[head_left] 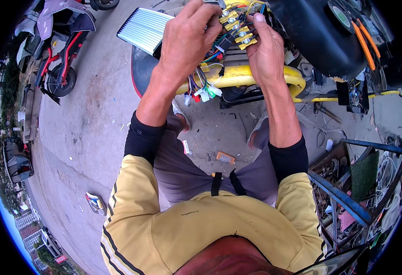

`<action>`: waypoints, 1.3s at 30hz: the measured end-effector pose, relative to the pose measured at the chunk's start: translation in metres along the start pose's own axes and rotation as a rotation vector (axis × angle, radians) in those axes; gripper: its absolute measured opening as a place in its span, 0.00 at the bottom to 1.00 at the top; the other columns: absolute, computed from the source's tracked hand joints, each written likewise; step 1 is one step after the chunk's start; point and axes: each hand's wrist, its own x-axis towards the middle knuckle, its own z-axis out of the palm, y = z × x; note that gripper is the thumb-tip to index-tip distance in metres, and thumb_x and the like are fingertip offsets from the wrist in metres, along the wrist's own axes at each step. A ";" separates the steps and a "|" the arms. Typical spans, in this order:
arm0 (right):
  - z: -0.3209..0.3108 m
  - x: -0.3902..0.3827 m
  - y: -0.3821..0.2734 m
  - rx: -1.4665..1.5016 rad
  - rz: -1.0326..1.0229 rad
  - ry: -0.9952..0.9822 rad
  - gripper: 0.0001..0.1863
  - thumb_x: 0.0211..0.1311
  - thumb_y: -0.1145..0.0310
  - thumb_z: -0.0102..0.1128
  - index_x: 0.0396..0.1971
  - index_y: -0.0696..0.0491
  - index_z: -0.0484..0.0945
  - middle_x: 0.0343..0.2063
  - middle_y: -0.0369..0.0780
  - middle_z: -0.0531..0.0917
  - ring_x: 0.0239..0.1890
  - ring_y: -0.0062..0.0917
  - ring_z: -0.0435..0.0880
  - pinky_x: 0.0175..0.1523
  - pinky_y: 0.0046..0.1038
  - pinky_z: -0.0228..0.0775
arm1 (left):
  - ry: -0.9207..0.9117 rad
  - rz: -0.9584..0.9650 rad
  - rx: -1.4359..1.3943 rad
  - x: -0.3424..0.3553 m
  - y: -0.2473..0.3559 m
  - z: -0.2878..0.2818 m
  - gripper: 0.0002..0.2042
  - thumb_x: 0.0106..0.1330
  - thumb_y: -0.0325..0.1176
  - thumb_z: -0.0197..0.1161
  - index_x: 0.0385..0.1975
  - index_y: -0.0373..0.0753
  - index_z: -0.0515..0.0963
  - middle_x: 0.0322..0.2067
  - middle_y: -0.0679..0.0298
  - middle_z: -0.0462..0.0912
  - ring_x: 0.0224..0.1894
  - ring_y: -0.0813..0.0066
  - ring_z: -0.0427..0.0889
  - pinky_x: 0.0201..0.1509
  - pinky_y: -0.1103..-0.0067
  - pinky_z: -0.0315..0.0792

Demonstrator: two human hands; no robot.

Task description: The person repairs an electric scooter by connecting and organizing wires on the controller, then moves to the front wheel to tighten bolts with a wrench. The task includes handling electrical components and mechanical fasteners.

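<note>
In the head view, the yellow terminal strip is at the top centre, between the hands and just above the bent yellow tube. The right hand seems to have its thumb and fingers clamped on the strip's right edge. The left hand has its fingers curled in at the strip's other side; whether they pinch a wire there cannot be told, as the tips are hidden.

The crowding of coloured wires is the likeliest source of trouble: a lead could be mixed up with its neighbour, or a bare end could touch the wrong screw and short. A hard tug might loosen a joint. The white plugs dangling below the tube could snag on a sleeve or knee.

At the right stands a bin with a blue metal frame, heaped with scraps: a green mat, tangled pale cable and a pink piece (much of the rest is too jumbled to name). The silver finned case beside the left hand shows only its outside, so its contents cannot be told. On the ground between the feet lies a small orange box, its inside likewise unseen.
</note>
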 end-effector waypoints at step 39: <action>0.010 -0.006 -0.012 -0.027 0.060 0.030 0.26 0.83 0.54 0.54 0.58 0.66 0.77 0.53 0.45 0.84 0.53 0.24 0.85 0.61 0.31 0.78 | 0.015 0.076 0.109 -0.010 -0.020 0.006 0.11 0.61 0.27 0.71 0.42 0.37 0.80 0.37 0.59 0.76 0.33 0.56 0.85 0.33 0.66 0.81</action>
